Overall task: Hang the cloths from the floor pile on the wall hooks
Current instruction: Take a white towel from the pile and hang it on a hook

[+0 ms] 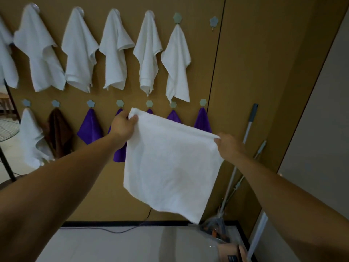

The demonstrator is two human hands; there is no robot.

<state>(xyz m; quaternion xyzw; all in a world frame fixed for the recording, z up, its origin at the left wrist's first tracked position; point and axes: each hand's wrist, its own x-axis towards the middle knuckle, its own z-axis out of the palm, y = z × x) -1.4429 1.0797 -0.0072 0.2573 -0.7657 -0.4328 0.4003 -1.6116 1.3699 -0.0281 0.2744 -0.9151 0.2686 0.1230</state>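
I hold a white cloth [170,167] spread out flat in front of the wall. My left hand [123,125] pinches its upper left corner and my right hand [229,145] grips its upper right corner. One bare flower-shaped hook [213,21] sits at the right end of the upper row. The other upper hooks carry white cloths [178,59]. Along the lower row hang a white cloth [31,137], a brown cloth [59,133] and several purple cloths [90,127], some of them hidden behind the cloth I hold. No floor pile is in view.
Mop handles [245,137] lean against the brown wall at the right. A dark cable [113,230] runs along the baseboard. A fan [7,129] stands at the left edge. A pale object [188,242] lies on the floor near my right arm.
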